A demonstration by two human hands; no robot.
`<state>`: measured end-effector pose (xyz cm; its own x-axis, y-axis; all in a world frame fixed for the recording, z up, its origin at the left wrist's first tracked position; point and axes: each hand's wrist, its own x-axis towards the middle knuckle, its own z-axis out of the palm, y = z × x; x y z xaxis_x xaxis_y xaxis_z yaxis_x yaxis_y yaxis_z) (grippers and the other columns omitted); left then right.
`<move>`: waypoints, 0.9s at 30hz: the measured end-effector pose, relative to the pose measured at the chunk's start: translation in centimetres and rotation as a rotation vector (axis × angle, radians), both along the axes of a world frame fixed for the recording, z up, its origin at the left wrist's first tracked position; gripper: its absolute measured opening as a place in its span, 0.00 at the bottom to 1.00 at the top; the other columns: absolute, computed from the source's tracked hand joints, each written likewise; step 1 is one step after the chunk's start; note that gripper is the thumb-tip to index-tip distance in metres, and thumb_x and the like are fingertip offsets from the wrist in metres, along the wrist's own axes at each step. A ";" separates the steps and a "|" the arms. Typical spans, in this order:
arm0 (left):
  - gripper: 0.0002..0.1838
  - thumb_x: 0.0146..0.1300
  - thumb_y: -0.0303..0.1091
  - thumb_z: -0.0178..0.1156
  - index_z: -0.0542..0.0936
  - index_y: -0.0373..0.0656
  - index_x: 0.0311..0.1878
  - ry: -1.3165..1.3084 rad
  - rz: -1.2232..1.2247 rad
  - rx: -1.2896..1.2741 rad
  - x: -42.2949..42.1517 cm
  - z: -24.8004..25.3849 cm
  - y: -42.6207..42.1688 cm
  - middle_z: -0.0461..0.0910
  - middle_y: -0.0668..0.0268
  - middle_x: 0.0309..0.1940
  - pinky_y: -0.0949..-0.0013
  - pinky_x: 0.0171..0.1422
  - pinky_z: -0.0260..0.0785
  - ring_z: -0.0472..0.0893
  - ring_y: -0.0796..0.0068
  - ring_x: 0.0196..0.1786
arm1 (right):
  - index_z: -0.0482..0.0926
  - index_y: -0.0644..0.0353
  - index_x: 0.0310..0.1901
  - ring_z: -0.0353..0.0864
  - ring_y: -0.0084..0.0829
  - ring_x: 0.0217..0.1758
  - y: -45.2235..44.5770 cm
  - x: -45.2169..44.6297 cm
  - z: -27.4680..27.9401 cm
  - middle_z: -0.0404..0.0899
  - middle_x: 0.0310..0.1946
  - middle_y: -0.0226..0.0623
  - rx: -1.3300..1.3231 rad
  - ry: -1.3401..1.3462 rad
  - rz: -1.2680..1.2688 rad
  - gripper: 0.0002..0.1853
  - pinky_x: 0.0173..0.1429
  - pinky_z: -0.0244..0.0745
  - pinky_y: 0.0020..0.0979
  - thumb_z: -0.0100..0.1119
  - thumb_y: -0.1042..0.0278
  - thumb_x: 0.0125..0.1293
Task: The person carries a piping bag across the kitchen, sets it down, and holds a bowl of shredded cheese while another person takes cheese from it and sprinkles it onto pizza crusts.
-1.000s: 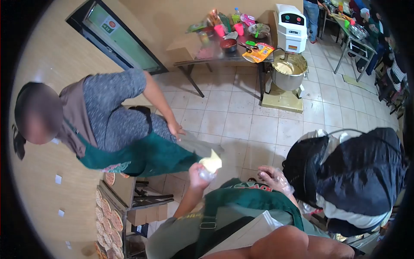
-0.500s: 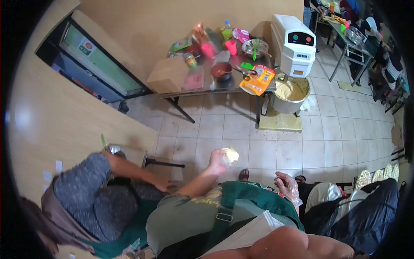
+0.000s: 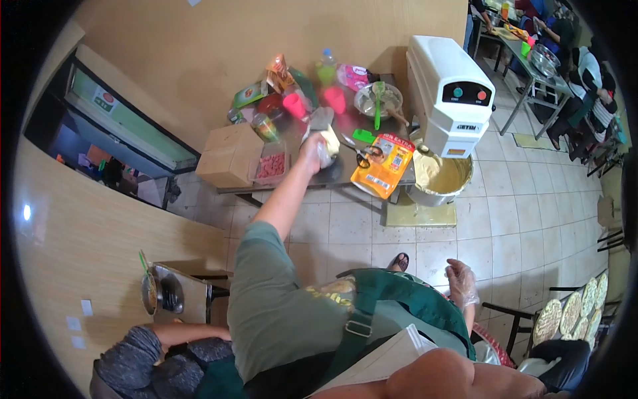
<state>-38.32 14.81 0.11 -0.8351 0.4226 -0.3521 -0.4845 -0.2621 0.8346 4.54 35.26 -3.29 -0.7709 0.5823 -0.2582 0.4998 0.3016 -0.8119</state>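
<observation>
My left hand [image 3: 310, 154] reaches out over the metal table [image 3: 335, 175], its fingers closed around a pale yellow, soft-looking lump [image 3: 329, 141] with clear plastic about it. Just beyond the lump lies a greyish translucent item [image 3: 321, 119]. Whatever is directly beneath this hand is hidden. To its right are scissors [image 3: 362, 159] and an orange pouch [image 3: 383, 166]; a clear tray of pink food [image 3: 270, 166] sits to its left. My right hand [image 3: 462, 282], in a clear plastic glove, hangs low beside the green apron, fingers loosely bent and apart, holding nothing.
A white mixer [image 3: 452, 93] has a bowl of pale batter [image 3: 442, 179] under it. The table also bears pink cups [image 3: 335, 100], a metal bowl [image 3: 377, 100] and a cardboard box [image 3: 229, 156]. A person's grey sleeve [image 3: 129, 356] is at lower left. Flatbreads [image 3: 570, 316] lie at right.
My left hand has moved forward from above the floor to over the table, still holding the pale lump. The view has shifted toward the table. The other person is now lower in the view.
</observation>
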 end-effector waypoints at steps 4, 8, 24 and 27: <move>0.14 0.38 0.31 0.45 0.71 0.39 0.32 0.056 0.019 0.035 -7.4 2.6 3.1 0.74 0.59 0.28 0.63 0.34 0.70 0.75 0.63 0.29 | 0.73 0.65 0.40 0.76 0.29 0.30 5.1 -2.5 -0.7 0.76 0.28 0.42 -0.005 -0.065 -0.052 0.12 0.37 0.70 0.27 0.50 0.72 0.54; 0.12 0.39 0.33 0.47 0.71 0.40 0.29 -0.008 0.044 0.028 -16.7 -0.1 5.4 0.74 0.60 0.26 0.61 0.33 0.70 0.75 0.62 0.28 | 0.73 0.65 0.40 0.77 0.29 0.31 9.5 -3.0 -4.6 0.76 0.29 0.43 -0.094 -0.123 -0.189 0.12 0.37 0.70 0.26 0.49 0.73 0.53; 0.13 0.50 0.42 0.45 0.71 0.42 0.24 -0.244 -0.002 -0.323 -32.8 -10.9 10.4 0.73 0.64 0.23 0.60 0.33 0.69 0.73 0.64 0.24 | 0.72 0.63 0.42 0.75 0.23 0.25 11.3 -4.1 -7.3 0.75 0.27 0.35 -0.511 -0.332 -0.634 0.15 0.28 0.71 0.22 0.50 0.68 0.53; 0.17 0.49 0.43 0.51 0.74 0.38 0.34 0.206 -0.245 -1.216 -34.8 -12.8 10.4 0.74 0.59 0.32 0.58 0.41 0.68 0.75 0.61 0.35 | 0.70 0.63 0.43 0.75 0.23 0.25 11.6 -4.7 -7.3 0.74 0.27 0.35 -0.588 -0.363 -0.606 0.15 0.27 0.71 0.22 0.50 0.68 0.54</move>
<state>-73.13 25.20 -12.70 -0.8663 0.0684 -0.4949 -0.2440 0.8065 0.5386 -0.17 46.87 -10.54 -0.1904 0.5586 -0.8073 0.6923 -0.5066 -0.5138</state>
